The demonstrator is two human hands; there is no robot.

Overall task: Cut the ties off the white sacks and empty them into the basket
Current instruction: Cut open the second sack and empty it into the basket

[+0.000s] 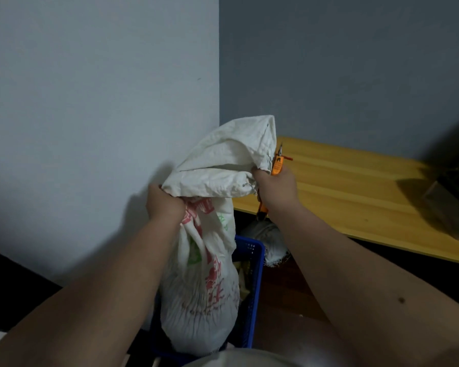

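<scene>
A yellow wooden bench (pixel 355 186) fills the 3 o'clock side. The bulging white cloth sack with red and green print (pixel 204 274) stands upright in the blue plastic basket (pixel 252 287) at 6 o'clock. The left hand (pixel 164 202) grips its gathered neck; the right hand (pixel 276 189) pinches the loose top while also holding orange-handled snips (pixel 277 165). A second white sack (pixel 270 242) lies under the bench.
</scene>
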